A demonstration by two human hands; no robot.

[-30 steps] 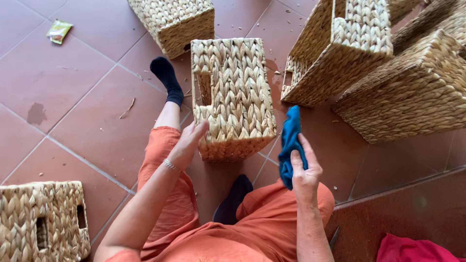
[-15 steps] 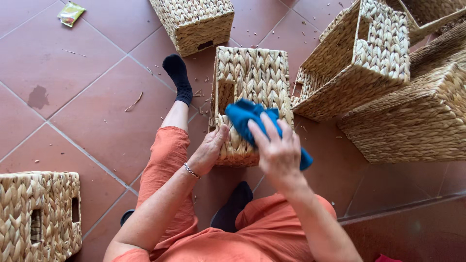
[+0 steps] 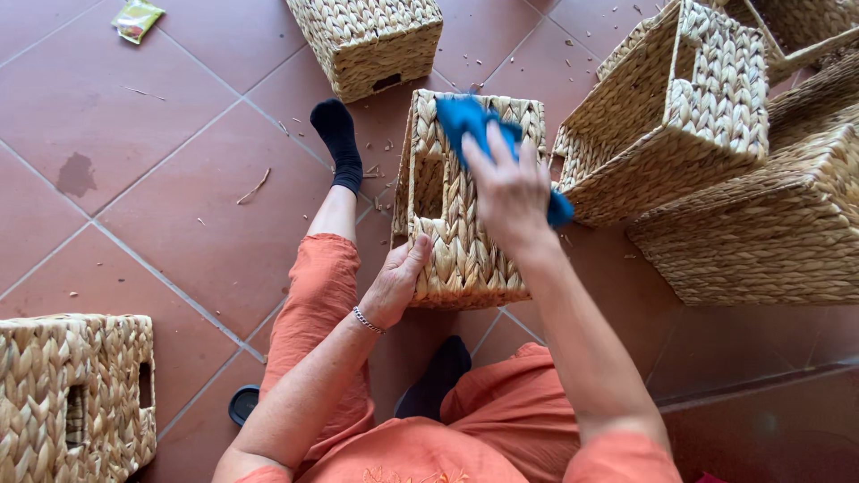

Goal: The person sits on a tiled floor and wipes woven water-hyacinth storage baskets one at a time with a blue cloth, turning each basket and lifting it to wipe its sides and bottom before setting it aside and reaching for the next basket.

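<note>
The right hand [image 3: 510,183] has its grip clamped on a blue cloth [image 3: 474,121], pressing it flat against the top of the woven basket [image 3: 465,224]. The left hand [image 3: 398,282] grips the basket's near lower edge, fingers closed on the weave, holding it steady on the tiled floor [image 3: 179,197] between the legs. Wiping well likely means firm, even strokes along the weave while the left hand braces. Other baskets [image 3: 716,116] stand close by.

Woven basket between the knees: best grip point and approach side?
Probably the near bottom corner of the woven basket, from the person's left side, where the left hand already braces it. The cut-out handle slot in that left wall is another purchase. The right hand and blue cloth cover the top face.
</note>
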